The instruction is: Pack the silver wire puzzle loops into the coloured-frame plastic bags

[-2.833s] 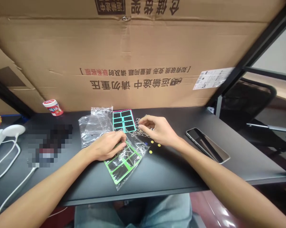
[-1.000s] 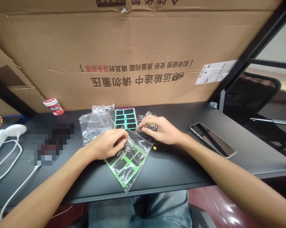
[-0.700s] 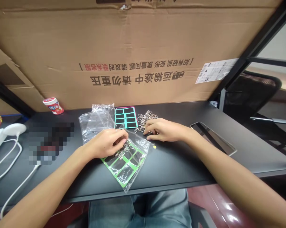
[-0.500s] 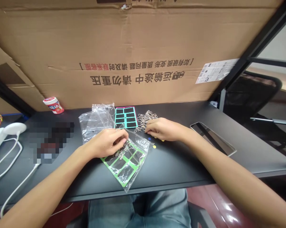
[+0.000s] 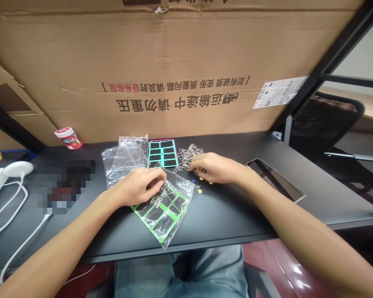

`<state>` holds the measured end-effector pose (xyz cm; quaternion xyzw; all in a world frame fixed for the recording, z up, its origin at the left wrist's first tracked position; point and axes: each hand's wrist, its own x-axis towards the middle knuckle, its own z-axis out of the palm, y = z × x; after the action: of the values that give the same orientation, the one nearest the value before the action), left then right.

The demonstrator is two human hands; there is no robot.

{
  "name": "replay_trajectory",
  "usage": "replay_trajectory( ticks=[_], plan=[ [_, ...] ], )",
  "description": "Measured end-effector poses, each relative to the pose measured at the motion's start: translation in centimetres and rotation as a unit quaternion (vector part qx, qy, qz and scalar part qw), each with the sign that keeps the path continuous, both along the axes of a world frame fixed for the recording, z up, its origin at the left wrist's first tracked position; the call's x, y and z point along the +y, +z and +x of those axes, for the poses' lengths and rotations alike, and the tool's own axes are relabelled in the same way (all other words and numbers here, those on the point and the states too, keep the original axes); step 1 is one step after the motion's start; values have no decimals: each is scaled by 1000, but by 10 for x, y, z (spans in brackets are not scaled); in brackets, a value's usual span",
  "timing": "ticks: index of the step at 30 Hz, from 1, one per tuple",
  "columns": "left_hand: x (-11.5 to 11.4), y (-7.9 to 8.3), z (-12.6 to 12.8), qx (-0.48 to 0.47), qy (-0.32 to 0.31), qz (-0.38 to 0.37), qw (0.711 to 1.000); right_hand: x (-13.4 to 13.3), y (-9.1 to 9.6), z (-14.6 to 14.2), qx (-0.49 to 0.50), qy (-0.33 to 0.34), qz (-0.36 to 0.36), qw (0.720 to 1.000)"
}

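On the desk [image 5: 236, 215], the left hand [image 5: 137, 188] pinches the bag [image 5: 170, 209] open; at two o'clock the right hand [image 5: 213, 167] curls over the clips [image 5: 186, 153], grip unclear. Tangled clips may snag and scatter.

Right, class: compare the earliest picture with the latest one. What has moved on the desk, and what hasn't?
The right hand has sunk from a raised pinch over the metal rings to lie low at the pile's near edge, so fewer yellow dots show. The left hand still pinches the mouth of the clear bag holding the green sheet. The phone and teal sheet stayed put.
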<state>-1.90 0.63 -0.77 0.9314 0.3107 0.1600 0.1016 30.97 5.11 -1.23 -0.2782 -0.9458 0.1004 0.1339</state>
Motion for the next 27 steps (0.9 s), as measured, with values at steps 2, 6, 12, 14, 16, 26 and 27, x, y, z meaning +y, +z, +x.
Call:
replay_trajectory(
  ticks=[2,6,12,14,16,26,27],
  plan=[
    [0,0,0,-3,0,0,1000,0,-2,-1,23,-10,19,1000],
    [0,-1,0,-8,-3,-1,1000,-3,-1,-5,156,-61,69,984],
    [-3,-2,3,-14,-19,13,1000,-24,1,-27,291,-44,37,955],
    [-3,-2,4,-19,-23,22,999,-32,2,-33,264,35,-38,963],
    [-3,-2,4,-22,-24,29,999,-36,3,-34,253,69,-87,961],
    [-2,-1,3,-17,-17,29,999,-1,0,2,38,-54,35,997],
    [-2,-1,3,-18,-16,28,999,0,0,2,28,-49,25,998]
  ],
)
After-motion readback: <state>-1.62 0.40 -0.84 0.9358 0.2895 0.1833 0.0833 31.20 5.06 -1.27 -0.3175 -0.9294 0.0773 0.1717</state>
